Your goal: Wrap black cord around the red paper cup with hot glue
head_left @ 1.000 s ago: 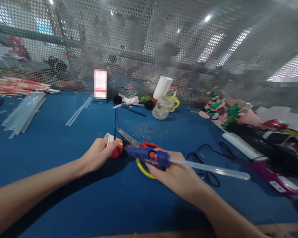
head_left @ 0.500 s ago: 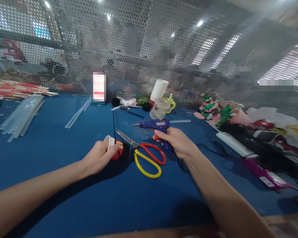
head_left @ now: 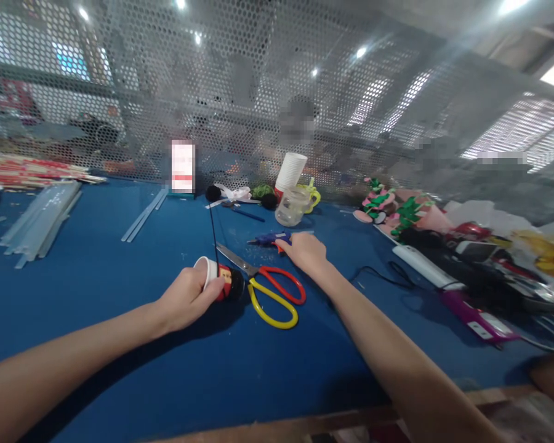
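My left hand (head_left: 187,298) is closed around a small paper cup (head_left: 219,280) lying on its side, white at the rim with red and black decoration. A black cord (head_left: 212,231) runs from the cup toward the back of the table. My right hand (head_left: 305,252) rests over a blue glue gun (head_left: 270,239) lying flat on the blue table (head_left: 120,289), fingers curled on it. Red and yellow handled scissors (head_left: 270,289) lie between my two hands.
Clear glue sticks (head_left: 41,218) lie at the left, two more (head_left: 145,212) further in. A stack of paper cups (head_left: 290,172), a clear mug (head_left: 295,206), pink and green craft flowers (head_left: 392,206), a white tool (head_left: 427,267) and clutter fill the back and right. A perforated metal screen (head_left: 258,92) stands behind.
My right hand carried the glue gun from the cup away to the back and laid it down on the table. My left hand stayed on the cup.
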Action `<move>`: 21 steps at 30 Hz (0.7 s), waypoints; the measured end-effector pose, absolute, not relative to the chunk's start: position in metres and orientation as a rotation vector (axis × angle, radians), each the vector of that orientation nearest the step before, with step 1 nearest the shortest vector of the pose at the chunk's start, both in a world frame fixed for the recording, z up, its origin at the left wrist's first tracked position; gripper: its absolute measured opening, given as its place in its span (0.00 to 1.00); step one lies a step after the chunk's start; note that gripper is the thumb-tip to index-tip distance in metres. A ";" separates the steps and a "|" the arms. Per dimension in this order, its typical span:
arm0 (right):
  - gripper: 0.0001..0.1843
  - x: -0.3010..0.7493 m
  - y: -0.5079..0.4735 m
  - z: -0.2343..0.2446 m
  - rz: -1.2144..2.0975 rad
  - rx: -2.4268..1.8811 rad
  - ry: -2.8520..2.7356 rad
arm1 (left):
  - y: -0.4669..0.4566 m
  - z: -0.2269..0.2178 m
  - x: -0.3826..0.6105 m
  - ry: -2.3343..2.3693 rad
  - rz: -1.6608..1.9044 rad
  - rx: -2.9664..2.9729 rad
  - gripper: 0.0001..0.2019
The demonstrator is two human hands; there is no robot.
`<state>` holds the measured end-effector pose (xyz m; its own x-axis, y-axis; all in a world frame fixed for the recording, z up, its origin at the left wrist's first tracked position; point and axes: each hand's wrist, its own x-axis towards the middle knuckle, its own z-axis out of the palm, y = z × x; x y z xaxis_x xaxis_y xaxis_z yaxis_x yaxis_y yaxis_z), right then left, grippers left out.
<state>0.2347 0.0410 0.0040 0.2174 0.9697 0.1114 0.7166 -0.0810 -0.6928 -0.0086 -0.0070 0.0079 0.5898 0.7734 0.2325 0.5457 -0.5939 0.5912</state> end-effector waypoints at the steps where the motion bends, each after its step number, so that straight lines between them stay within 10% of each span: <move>1: 0.15 0.228 0.038 0.008 0.480 -1.820 -1.601 | -0.007 0.008 -0.009 1.040 0.660 2.376 0.16; 10: 0.18 0.139 0.012 0.028 1.102 -1.174 -1.949 | -0.009 0.008 -0.010 0.933 0.681 2.498 0.13; 21: 0.11 0.162 -0.005 0.040 0.939 -1.158 -1.601 | -0.007 0.009 -0.006 1.047 0.607 1.809 0.17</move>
<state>0.1617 -0.0048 0.0399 -0.1365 0.9616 0.2382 0.2611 0.2669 -0.9277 -0.0060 -0.0068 0.0089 0.5144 0.8570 -0.0316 0.3983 -0.2061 0.8938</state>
